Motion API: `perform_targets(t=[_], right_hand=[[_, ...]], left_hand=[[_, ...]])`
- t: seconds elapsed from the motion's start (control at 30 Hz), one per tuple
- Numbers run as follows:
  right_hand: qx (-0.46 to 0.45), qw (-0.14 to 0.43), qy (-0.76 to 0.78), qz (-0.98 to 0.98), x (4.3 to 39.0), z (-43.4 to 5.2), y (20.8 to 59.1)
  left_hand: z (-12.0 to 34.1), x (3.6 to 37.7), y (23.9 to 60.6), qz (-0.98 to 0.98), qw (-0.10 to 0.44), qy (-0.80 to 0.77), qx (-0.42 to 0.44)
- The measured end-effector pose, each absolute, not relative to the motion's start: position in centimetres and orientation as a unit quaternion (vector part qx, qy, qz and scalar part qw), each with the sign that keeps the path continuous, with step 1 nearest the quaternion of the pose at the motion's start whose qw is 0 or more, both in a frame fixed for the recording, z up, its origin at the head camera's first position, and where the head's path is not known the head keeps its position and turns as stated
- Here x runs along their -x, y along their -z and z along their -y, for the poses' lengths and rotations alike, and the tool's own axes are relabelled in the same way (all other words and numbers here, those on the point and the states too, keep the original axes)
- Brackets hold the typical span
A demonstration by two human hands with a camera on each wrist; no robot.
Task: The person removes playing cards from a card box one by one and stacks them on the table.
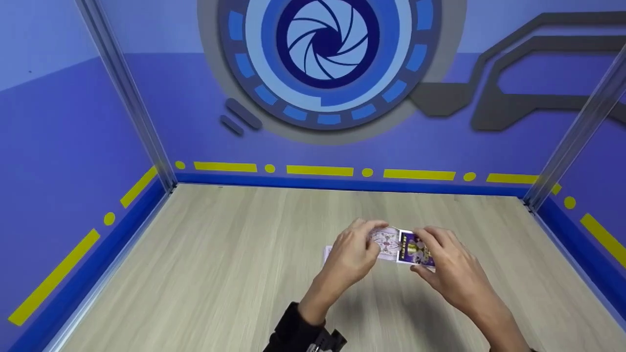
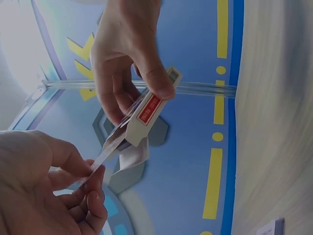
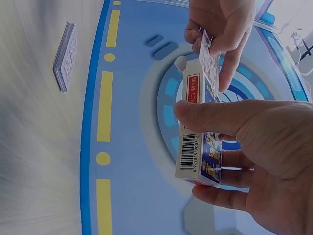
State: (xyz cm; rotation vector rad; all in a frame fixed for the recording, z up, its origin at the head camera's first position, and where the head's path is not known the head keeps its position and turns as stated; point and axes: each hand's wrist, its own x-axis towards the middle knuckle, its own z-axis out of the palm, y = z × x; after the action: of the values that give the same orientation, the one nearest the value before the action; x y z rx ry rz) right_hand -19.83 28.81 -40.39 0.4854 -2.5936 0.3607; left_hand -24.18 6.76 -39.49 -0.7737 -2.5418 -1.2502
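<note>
My right hand (image 1: 423,254) grips a small card box (image 1: 410,247), white with a purple printed face, a red label and a barcode on its side (image 3: 194,132). It holds the box just above the wooden table (image 1: 220,274), thumb on one side and fingers on the other. My left hand (image 1: 368,237) pinches a few playing cards (image 1: 386,240) at the box's open end, where a flap sticks out. The cards (image 3: 209,66) sit partly inside the box. The left wrist view shows the thin cards (image 2: 105,152) running from my left fingers (image 2: 93,196) into the box (image 2: 149,110).
A separate stack of cards (image 1: 326,253) lies on the table just left of my hands; the right wrist view shows this stack (image 3: 65,56) lying flat. Blue walls with yellow dashes and two metal corner posts enclose the table on three sides.
</note>
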Motion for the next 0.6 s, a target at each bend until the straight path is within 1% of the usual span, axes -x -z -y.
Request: perform_targets(t=[0.07,0.23,0.47,0.6], right_hand=[[-0.173,0.233,-0.132,0.948,19.9,-28.9,40.3],[-0.166,0.217,-0.134,0.953,19.9,-28.9,40.3],[-0.170,0.208,-0.129,0.955,19.8,-28.7,40.6],[-0.170,0.201,-0.128,0.956,19.8,-28.7,40.5]], left_hand=[[-6.7,24.2,39.4,0.871,0.107,0.396,0.270],[-6.2,24.2,39.6,0.889,0.095,0.337,0.295],[-6.6,24.2,40.4,0.911,0.148,0.215,0.319],[-6.7,24.3,40.5,0.915,0.152,0.194,0.318]])
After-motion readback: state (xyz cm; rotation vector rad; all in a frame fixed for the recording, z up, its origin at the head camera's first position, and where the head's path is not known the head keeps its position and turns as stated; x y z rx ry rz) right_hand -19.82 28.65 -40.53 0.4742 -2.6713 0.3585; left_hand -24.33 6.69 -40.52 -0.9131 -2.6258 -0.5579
